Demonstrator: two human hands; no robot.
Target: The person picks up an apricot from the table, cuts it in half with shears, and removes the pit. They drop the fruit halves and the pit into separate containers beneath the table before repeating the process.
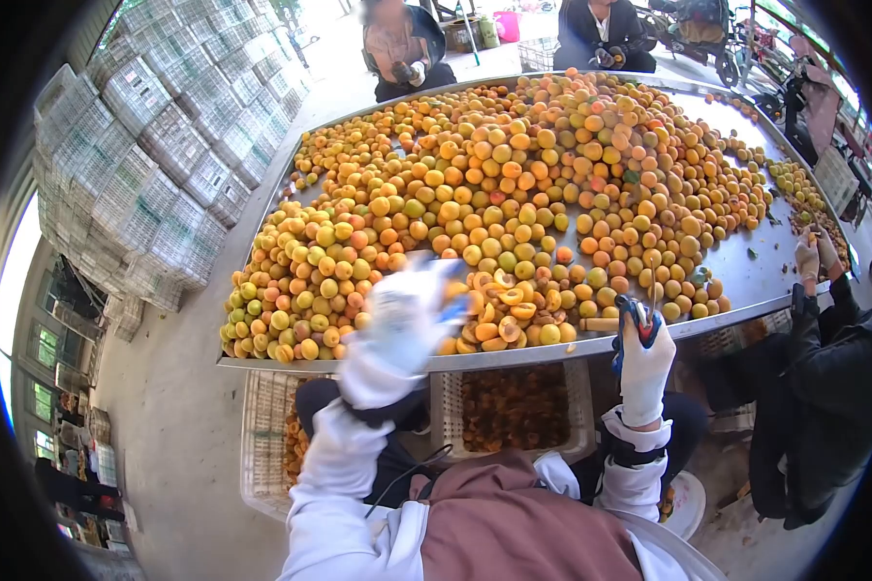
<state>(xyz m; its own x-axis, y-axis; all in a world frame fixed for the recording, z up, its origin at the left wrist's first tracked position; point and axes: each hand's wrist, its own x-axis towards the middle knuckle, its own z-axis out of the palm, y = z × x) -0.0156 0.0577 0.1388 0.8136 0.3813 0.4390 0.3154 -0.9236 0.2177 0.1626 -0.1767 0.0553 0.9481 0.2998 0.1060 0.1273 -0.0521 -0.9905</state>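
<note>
Many orange-yellow apricots (494, 223) are heaped on a metal table (736, 276). My left hand (407, 315), in a white glove with blue on its fingers, is smeared by motion over the near edge of the heap; whatever it may hold cannot be made out. My right hand (645, 353), gloved in white, is closed around a tool with a red and black handle (643, 323) and a thin upright blade, just above the near rim. Between my hands lie cut apricot halves (504, 315) on the heap.
Crates of cut fruit (562, 445) stand below the table's near edge, one before me and one at left. Stacked crates (136, 165) rise at the left. Two people (397, 48) sit across the table; another person (824, 387) works at the right.
</note>
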